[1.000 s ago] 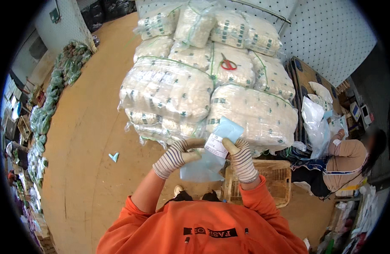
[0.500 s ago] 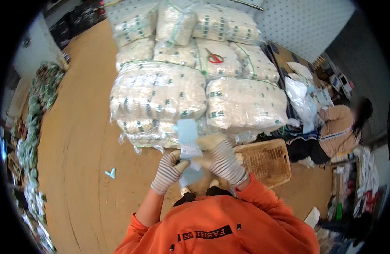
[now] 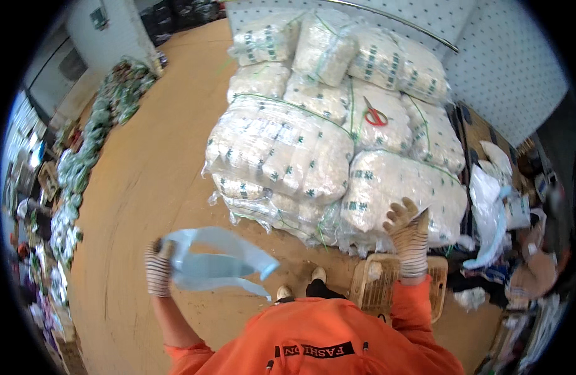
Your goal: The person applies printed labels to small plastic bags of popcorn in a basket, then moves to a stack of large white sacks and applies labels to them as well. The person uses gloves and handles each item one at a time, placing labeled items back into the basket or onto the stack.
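In my left hand (image 3: 160, 265), gloved in striped knit with dark fingertips, a long light-blue backing strip (image 3: 213, 278) is gripped at one end. Its loose ends curl and hang out toward my feet. My right hand (image 3: 405, 237), in the same kind of glove, is raised in front of the lower right wrapped bale (image 3: 400, 187). Its fingertips are partly spread, and the thin pale edge of a white label (image 3: 420, 215) shows beside them, mostly hidden by the hand. Whether the hand touches the bale cannot be told.
Stacked plastic-wrapped bales (image 3: 282, 150) fill the middle, with red-handled scissors (image 3: 374, 115) lying on them. A tan plastic basket (image 3: 363, 294) stands below my right hand. A person (image 3: 535, 272) is at the far right. Bundled goods (image 3: 81, 159) line the left side.
My hands have moved apart, the left going left with the blue strip, the right going right toward the bale. The white label no longer shows on the strip. The view has shifted.
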Motion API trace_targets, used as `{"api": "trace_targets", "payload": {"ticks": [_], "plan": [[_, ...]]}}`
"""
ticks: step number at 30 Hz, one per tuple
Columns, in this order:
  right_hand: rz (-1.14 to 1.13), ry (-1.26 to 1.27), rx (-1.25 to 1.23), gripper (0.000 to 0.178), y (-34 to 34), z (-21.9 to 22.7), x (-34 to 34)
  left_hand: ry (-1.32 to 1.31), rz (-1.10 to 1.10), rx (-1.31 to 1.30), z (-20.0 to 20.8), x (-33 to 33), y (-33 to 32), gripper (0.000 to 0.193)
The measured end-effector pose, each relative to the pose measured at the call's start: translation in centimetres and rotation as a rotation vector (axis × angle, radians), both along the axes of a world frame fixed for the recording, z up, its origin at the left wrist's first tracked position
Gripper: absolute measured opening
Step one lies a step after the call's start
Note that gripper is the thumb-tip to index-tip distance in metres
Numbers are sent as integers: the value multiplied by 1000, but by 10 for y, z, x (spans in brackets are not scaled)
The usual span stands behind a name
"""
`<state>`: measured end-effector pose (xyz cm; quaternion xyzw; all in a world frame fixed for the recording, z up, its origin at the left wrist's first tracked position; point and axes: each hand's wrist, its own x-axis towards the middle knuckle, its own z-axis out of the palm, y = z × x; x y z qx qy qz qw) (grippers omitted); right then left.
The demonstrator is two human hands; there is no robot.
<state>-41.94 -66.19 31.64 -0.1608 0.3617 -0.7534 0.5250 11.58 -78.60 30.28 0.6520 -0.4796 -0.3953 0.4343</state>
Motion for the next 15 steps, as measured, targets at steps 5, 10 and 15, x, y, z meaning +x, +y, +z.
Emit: {"api": "trace_targets", "payload": {"ticks": [5,10,15], "plan": [[211,340,198,70,-61,-54,-60,-751,279,-374,78,15,-2,44],[646,998,186,68,-177,-125,-27,-999,-170,-96,53,-109,-48,29],[460,1460,145,68,-301,-107,9,-985,-705,77,3,-227,-99,62]]}}
